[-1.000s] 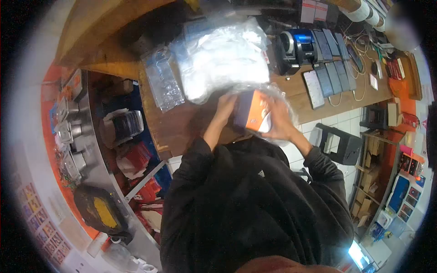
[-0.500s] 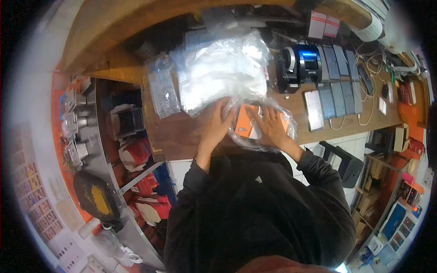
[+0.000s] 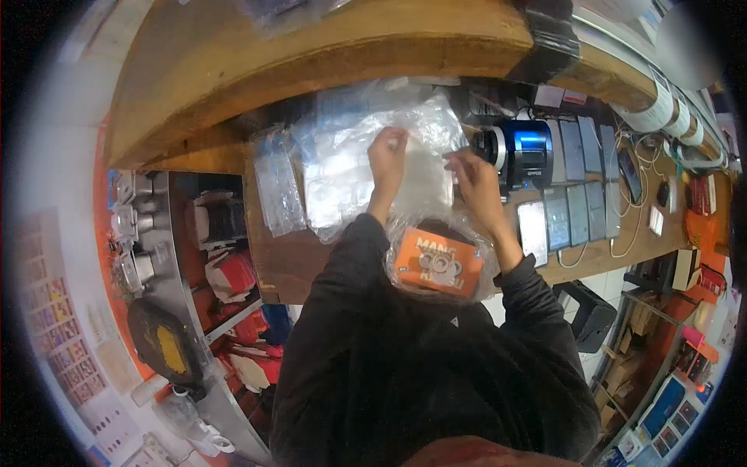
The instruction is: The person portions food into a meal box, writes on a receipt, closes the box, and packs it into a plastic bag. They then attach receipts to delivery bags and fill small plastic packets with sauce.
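My left hand (image 3: 387, 159) is closed over the pile of clear plastic bags (image 3: 342, 171), its fingertips pinched at a sheet of plastic. To the right, my right hand (image 3: 476, 177) is also closed, thumb and fingers together near the right edge of the same pile. Whether it grips the plastic is too small to tell. Close to my body, an orange box (image 3: 438, 262) with printed lettering lies flat inside clear plastic at the table's front edge, with neither hand on it.
A blue and black printer (image 3: 529, 153) stands right of the bags. Beyond it are rows of phones (image 3: 557, 218) with white cables. Flat plastic packets (image 3: 278, 191) lie at the left. A wooden shelf edge (image 3: 350, 58) overhangs the back of the table (image 3: 284, 268).
Both hands have left the orange box and moved forward to the plastic bags. The box now lies flat with its printed face up. The camera view has shifted, showing more of the wooden shelf.
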`<action>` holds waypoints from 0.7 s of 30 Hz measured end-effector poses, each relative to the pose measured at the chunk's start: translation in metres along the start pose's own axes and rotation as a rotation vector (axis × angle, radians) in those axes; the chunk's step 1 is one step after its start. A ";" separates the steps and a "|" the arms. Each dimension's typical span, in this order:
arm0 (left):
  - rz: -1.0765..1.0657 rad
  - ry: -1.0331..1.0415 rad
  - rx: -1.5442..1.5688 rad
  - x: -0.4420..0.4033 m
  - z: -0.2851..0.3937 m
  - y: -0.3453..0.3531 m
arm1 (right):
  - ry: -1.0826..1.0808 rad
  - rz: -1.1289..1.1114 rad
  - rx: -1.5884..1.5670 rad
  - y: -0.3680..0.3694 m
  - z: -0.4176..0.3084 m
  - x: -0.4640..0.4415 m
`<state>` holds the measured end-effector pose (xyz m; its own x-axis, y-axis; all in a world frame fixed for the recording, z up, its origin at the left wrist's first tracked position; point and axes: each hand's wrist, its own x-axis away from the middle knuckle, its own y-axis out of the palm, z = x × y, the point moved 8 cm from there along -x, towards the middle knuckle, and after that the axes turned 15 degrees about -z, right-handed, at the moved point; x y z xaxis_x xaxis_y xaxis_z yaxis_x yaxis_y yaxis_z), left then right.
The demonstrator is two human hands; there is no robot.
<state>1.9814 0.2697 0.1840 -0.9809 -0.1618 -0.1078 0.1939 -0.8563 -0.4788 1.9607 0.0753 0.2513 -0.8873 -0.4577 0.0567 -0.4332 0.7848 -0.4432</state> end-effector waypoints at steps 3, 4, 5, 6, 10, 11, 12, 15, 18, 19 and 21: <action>-0.006 -0.038 0.151 0.009 0.005 -0.018 | 0.010 0.026 -0.084 0.009 0.028 -0.032; 0.021 -0.088 0.247 0.012 0.002 -0.024 | -0.051 0.135 0.091 0.010 0.028 -0.040; 0.050 -0.136 0.344 0.015 -0.001 -0.030 | -0.116 0.243 0.267 0.010 0.025 -0.045; 0.026 -0.169 0.328 0.016 0.000 -0.035 | -0.103 0.211 0.333 0.016 0.031 -0.051; -0.544 -0.245 0.004 0.024 0.027 -0.034 | -0.043 0.185 0.242 0.019 0.054 -0.065; -0.542 -0.248 0.003 0.021 0.023 -0.036 | -0.053 0.166 0.239 0.018 0.054 -0.066; -0.297 -0.117 -0.176 0.010 0.029 -0.055 | -0.063 0.146 0.238 0.018 0.054 -0.066; -0.023 0.083 -0.446 -0.016 0.051 -0.087 | -0.046 0.162 0.222 0.011 0.055 -0.066; -0.354 0.216 -0.655 -0.029 0.033 -0.066 | 0.138 0.081 -0.013 0.005 0.067 -0.067; -0.345 0.216 -0.656 -0.027 0.030 -0.068 | 0.130 0.079 -0.010 0.002 0.065 -0.068; -0.361 0.323 -0.675 -0.014 0.044 -0.068 | 0.110 0.115 0.029 -0.005 0.061 -0.066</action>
<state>1.9813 0.3088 0.2562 -0.9518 0.3037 -0.0432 -0.0637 -0.3336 -0.9406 2.0306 0.0760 0.1951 -0.9433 -0.3161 0.1015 -0.3249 0.8163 -0.4776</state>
